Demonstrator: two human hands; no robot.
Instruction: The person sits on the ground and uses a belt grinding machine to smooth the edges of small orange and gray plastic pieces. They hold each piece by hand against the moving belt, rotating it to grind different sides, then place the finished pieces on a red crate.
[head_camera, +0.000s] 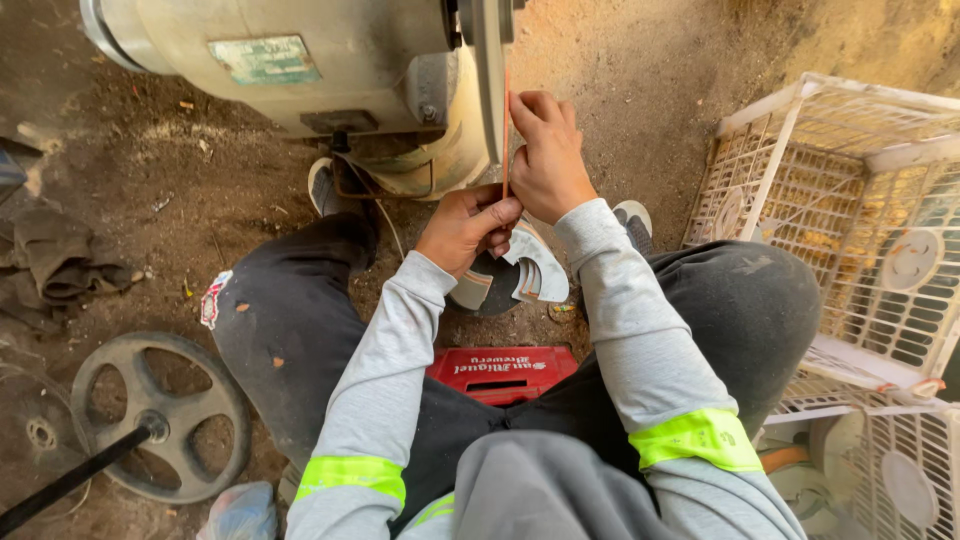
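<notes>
Grinding looks under way: both hands, left hand (468, 228) and right hand (545, 155), pinch a thin strip (506, 130) against the grinder wheel (490, 70). Cut white pieces (530, 275) lie below; more wait in the crate (850, 210) at right.

Soft even daylight, faint shadows, sharp centre, wide-angle bending at edges

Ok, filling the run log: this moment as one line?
left hand: holds disc | right hand: presses strip at wheel

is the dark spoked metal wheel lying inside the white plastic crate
No, the dark spoked metal wheel lies on the dirt ground at left, far from the white plastic crate.
</notes>
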